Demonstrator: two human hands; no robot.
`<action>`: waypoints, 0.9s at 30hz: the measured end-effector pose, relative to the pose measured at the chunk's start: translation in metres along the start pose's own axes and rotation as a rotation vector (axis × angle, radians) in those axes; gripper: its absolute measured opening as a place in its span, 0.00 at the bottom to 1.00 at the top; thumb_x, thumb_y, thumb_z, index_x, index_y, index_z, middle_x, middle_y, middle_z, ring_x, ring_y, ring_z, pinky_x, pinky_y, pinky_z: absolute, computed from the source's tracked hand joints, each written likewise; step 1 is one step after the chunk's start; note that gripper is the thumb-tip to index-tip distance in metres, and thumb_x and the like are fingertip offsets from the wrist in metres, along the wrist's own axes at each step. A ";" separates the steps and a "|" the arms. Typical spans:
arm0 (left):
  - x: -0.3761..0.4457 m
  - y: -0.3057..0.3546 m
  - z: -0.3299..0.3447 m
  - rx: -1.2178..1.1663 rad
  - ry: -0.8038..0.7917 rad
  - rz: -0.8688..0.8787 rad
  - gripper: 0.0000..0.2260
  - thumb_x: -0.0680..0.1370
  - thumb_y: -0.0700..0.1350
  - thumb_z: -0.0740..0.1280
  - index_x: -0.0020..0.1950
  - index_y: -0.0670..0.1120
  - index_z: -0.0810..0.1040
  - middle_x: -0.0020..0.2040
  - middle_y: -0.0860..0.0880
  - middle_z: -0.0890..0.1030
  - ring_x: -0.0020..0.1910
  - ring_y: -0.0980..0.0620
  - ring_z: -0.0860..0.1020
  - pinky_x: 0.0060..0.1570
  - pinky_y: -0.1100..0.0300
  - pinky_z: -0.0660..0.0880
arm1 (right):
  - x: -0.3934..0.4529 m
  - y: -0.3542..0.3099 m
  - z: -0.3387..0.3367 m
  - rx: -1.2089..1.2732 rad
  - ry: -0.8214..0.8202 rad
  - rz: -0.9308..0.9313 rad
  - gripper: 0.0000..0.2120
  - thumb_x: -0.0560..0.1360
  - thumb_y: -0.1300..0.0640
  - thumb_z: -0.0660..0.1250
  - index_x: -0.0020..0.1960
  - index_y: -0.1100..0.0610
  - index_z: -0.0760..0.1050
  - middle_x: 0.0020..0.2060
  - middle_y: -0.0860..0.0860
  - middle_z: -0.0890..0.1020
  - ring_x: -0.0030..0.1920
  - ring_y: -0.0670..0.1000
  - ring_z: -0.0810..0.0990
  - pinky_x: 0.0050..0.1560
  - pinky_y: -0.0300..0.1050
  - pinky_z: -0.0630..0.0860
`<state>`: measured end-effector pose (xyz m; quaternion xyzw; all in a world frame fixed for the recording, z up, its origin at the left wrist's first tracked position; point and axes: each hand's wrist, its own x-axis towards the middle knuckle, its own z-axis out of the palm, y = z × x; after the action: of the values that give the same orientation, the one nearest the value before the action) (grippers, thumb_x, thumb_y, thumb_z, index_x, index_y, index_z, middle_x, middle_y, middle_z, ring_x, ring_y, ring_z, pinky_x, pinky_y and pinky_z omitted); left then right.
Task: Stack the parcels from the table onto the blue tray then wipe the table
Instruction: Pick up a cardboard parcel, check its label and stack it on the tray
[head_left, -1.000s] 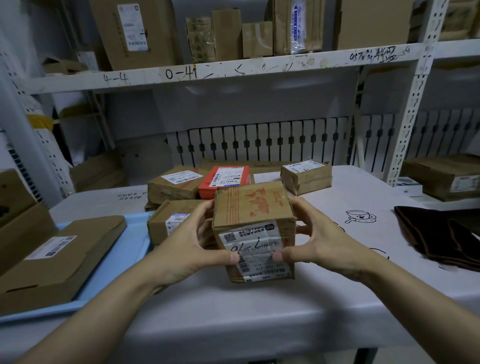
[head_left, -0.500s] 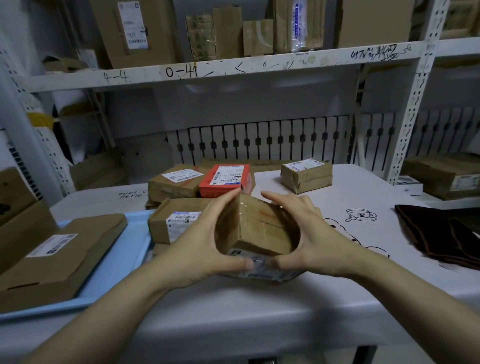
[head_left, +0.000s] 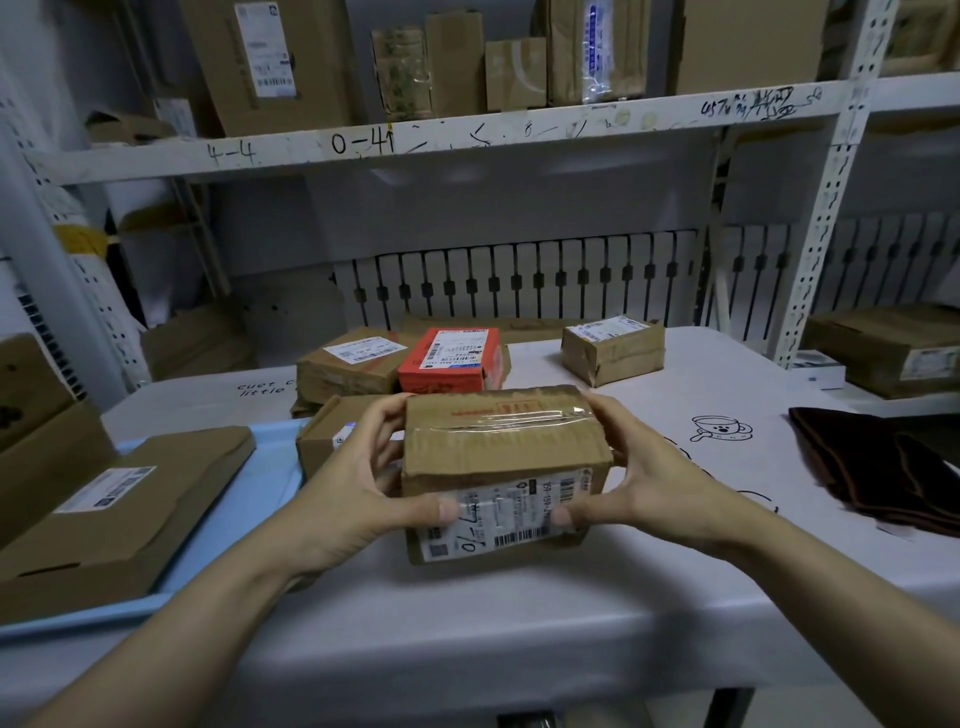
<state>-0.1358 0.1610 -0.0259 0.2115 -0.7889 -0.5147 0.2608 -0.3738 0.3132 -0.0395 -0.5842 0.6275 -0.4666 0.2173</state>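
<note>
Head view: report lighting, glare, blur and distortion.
Head view: dim, bluish light; glare streaks on the tape of the held parcel; shelf rail bows from wide-angle distortion; both hands sharp, label print partly readable.

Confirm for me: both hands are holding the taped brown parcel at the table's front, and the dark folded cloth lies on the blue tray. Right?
Not quite. The head view shows the dark folded cloth on the table at the right, not on the blue tray, which sits on the left. The rest holds: the left hand and right hand grip the taped brown parcel.
</note>
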 end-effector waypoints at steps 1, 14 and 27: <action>0.000 -0.001 0.000 -0.016 -0.001 -0.003 0.42 0.62 0.37 0.80 0.71 0.53 0.66 0.64 0.54 0.79 0.65 0.53 0.77 0.63 0.49 0.76 | 0.001 -0.001 0.000 0.009 0.011 0.004 0.45 0.62 0.63 0.83 0.71 0.44 0.65 0.63 0.43 0.78 0.63 0.45 0.75 0.66 0.51 0.73; 0.002 0.004 -0.002 0.155 0.011 0.061 0.49 0.60 0.42 0.83 0.74 0.60 0.61 0.67 0.63 0.70 0.65 0.69 0.71 0.57 0.74 0.72 | 0.006 0.000 -0.003 -0.033 0.078 -0.088 0.45 0.57 0.55 0.83 0.68 0.38 0.66 0.62 0.45 0.76 0.60 0.43 0.75 0.63 0.49 0.74; 0.009 0.011 0.012 0.530 -0.055 0.180 0.44 0.64 0.53 0.80 0.75 0.60 0.60 0.70 0.62 0.65 0.70 0.63 0.64 0.70 0.57 0.66 | 0.006 -0.016 0.003 -0.137 0.056 -0.200 0.51 0.59 0.57 0.85 0.74 0.40 0.61 0.64 0.42 0.68 0.66 0.40 0.65 0.60 0.22 0.63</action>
<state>-0.1517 0.1684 -0.0177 0.1876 -0.9183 -0.2708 0.2195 -0.3639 0.3080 -0.0254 -0.6440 0.6024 -0.4581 0.1119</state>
